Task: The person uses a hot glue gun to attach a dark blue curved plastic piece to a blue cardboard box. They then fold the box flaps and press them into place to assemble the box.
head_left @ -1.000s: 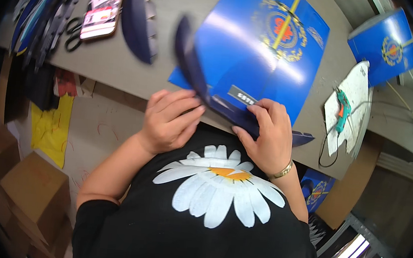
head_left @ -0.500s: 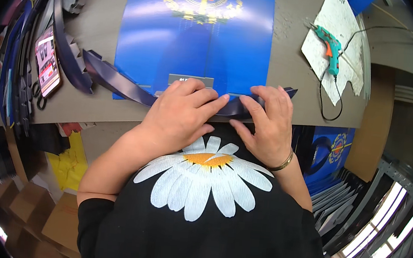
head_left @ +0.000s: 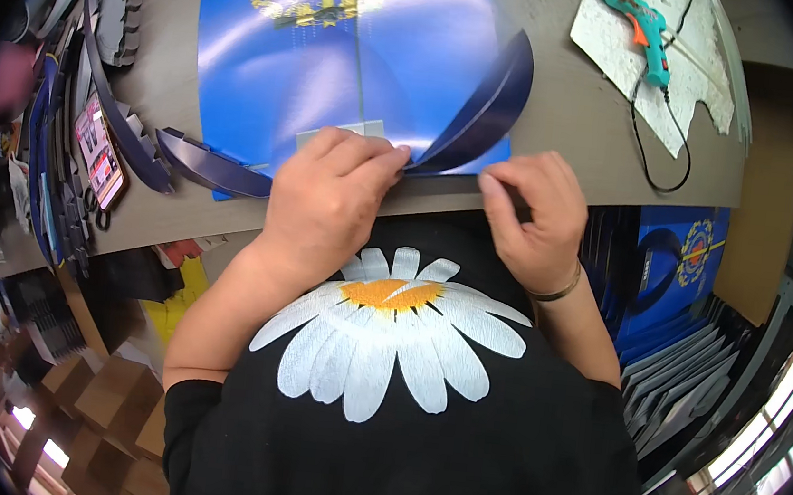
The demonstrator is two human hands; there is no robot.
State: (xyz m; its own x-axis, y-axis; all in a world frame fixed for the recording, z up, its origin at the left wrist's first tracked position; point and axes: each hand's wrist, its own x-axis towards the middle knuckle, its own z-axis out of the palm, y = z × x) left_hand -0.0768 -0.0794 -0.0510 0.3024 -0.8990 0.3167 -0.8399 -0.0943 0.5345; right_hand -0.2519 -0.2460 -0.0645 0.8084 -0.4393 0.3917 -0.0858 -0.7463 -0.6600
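Observation:
A dark navy strip (head_left: 486, 113) with a glossy face bends along the near edge of a blue printed board (head_left: 249, 90). My left hand (head_left: 330, 193) is closed on the strip's middle, thumb and fingers pressed together at the board's near edge. To its left, the strip's other part curves away with notched tabs; on the right the strip stands up and arcs over the board. My right hand (head_left: 543, 214) is apart from the strip, by the board's near right corner. Its thumb and forefinger are pinched together; what they hold, if anything, cannot be made out. A grey label (head_left: 370, 128) lies partly behind my left hand.
A teal glue gun (head_left: 641, 32) lies on a white, rough-edged sheet (head_left: 699, 76) at the far right, its cord looping down. At left are a phone (head_left: 98, 152), a curved dark strip (head_left: 111, 91) and several hanging strips. Cardboard boxes (head_left: 119, 402) stand below left.
My right hand has let go of the strip and moved slightly right. The strip's right end has sprung up over the board. My left hand has tightened its grip; the view has shifted.

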